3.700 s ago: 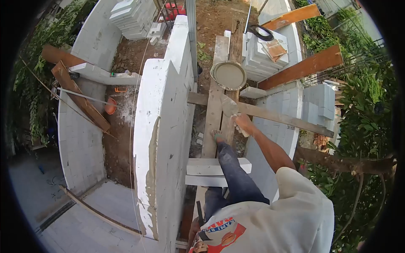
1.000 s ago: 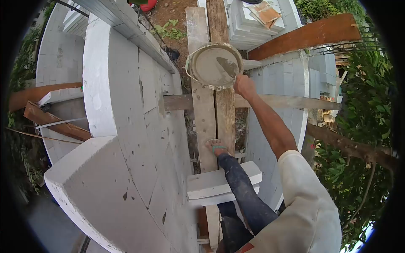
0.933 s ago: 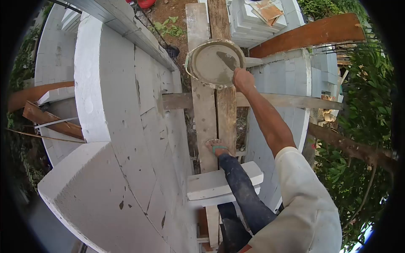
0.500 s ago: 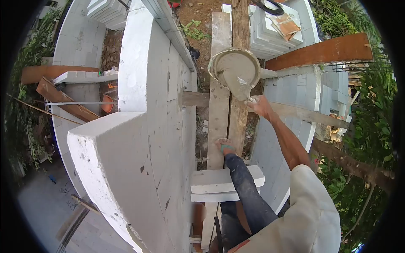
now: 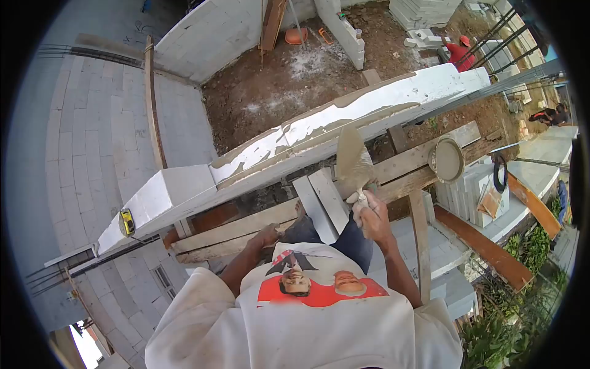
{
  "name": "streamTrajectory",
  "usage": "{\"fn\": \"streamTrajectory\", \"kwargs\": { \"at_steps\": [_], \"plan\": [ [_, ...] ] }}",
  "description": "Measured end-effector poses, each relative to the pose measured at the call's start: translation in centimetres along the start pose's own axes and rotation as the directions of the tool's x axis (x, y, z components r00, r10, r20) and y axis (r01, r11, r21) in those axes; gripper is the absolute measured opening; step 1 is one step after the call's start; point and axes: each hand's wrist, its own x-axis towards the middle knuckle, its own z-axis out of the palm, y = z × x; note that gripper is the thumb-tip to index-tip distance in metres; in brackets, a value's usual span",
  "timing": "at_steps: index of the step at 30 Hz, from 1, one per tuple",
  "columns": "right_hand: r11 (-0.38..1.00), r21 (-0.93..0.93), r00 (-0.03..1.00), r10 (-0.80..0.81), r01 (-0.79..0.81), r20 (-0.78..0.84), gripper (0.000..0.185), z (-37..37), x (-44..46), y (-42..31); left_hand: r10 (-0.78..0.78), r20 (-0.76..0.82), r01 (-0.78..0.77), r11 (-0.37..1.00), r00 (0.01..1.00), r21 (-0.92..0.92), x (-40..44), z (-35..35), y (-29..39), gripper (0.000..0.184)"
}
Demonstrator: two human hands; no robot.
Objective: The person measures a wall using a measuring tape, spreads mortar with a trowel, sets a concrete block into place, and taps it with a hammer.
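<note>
My right hand [image 5: 372, 216] grips the handle of a trowel [image 5: 354, 161], whose broad blade is grey with mortar and points toward the wall. Along the top of the white block wall [image 5: 436, 83] lies an uneven band of wet mortar [image 5: 369, 115]; the blade tip overlaps the wall's near edge, but contact is unclear. My left hand [image 5: 267, 235] hangs low beside my shirt above the planks, fingers loosely bent and nothing visible in it. A bucket of mortar [image 5: 447, 160] stands on the planks to the right.
A raised end block [image 5: 183, 184] and a yellow tape measure [image 5: 127, 222] are at the wall's left end. Two loose white blocks [image 5: 321, 203] lie across the wooden planks [image 5: 246, 232] by my legs. Beyond the wall, a person in red [image 5: 462, 54] works near stacked blocks [image 5: 421, 12].
My right hand has brought the trowel out of the mortar bucket and over to the wall. The view has turned toward the wall top, and my left hand has come into view.
</note>
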Motion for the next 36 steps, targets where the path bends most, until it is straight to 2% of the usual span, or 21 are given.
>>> {"fn": "streamTrajectory", "kwargs": {
  "at_steps": [1,2,4,5,7,11,13,14,15,17,18,20,29,30,34,36],
  "plan": [
    [0.998,0.06,0.995,0.017,-0.023,0.101,0.027,3.2,0.4,0.0,0.032,-0.024,-0.033,0.999,0.999,-0.013,-0.2,-0.4,-1.7,0.078],
    [0.999,0.034,0.992,0.018,-0.023,0.123,0.027,6.9,0.7,-0.4,0.039,-0.037,-0.04,0.998,0.999,-0.044,-0.8,-0.9,-3.2,0.078],
    [0.986,0.084,0.955,0.117,-0.145,0.274,0.031,13.5,1.6,-1.3,0.022,-0.104,-0.034,0.993,0.994,-0.111,-2.0,-2.0,-5.2,0.076],
    [0.988,0.068,0.954,0.113,-0.137,0.278,0.031,16.7,2.1,-1.4,0.033,-0.113,-0.047,0.991,0.993,-0.122,-2.6,-2.5,-6.5,0.076],
    [0.972,-0.017,0.934,0.23,-0.235,0.274,0.029,22.5,2.7,-1.2,0.012,-0.15,-0.045,0.974,0.989,-0.221,-3.7,-3.3,-9.0,0.076],
    [0.952,-0.108,0.917,0.305,-0.286,0.256,0.029,30.6,3.7,0.9,0.012,-0.169,-0.047,0.978,0.986,-0.205,-4.7,-3.8,-14.2,0.074],
    [0.938,-0.291,0.947,0.252,-0.188,0.199,0.032,33.3,4.1,2.6,0.003,-0.094,-0.011,0.996,0.996,-0.087,-6.5,-4.7,-15.0,0.07],
    [0.917,-0.399,0.978,0.093,-0.011,0.187,0.034,34.4,4.4,4.3,0.047,-0.115,-0.052,0.998,0.992,-0.041,-3.5,-2.6,-19.4,0.067],
    [0.919,-0.393,0.98,0.094,-0.017,0.176,0.034,35.5,3.9,4.2,0.049,-0.106,-0.053,0.998,0.993,-0.031,-3.9,-2.1,-20.7,0.067],
    [0.87,-0.479,0.989,-0.062,0.119,0.132,0.034,37.2,2.7,3.1,-0.033,0.06,0.045,0.977,0.998,-0.209,-5.8,-2.8,-20.8,0.069],
    [0.874,-0.472,0.991,-0.066,0.115,0.119,0.034,37.8,2.3,2.9,-0.039,0.089,0.058,0.974,0.995,-0.221,-6.2,-2.6,-21.5,0.069],
    [0.818,-0.524,0.971,-0.181,0.237,0.156,0.033,38.6,1.5,2.5,-0.016,0.087,0.032,0.983,0.996,-0.182,-6.6,-2.2,-22.7,0.069],
    [0.857,-0.302,0.908,-0.379,0.418,0.181,0.038,42.8,-1.2,4.4,0.057,0.076,-0.044,0.986,0.996,-0.159,-6.3,-1.5,-23.8,0.07],
    [0.789,-0.311,0.848,-0.502,0.53,0.172,0.037,43.1,-1.2,5.3,0.064,0.068,-0.053,0.986,0.996,-0.159,-6.1,-1.7,-23.5,0.07],
    [0.803,-0.26,0.841,-0.482,0.537,0.247,0.035,41.4,-1.3,8.8,0.096,0.044,-0.089,0.985,0.994,-0.151,-5.7,-2.0,-22.5,0.071],
    [0.768,-0.252,0.797,-0.501,0.589,0.336,0.034,38.8,-1.6,11.3,0.123,0.037,-0.117,0.983,0.992,-0.143,-5.1,-1.7,-22.4,0.071]
  ]
}}
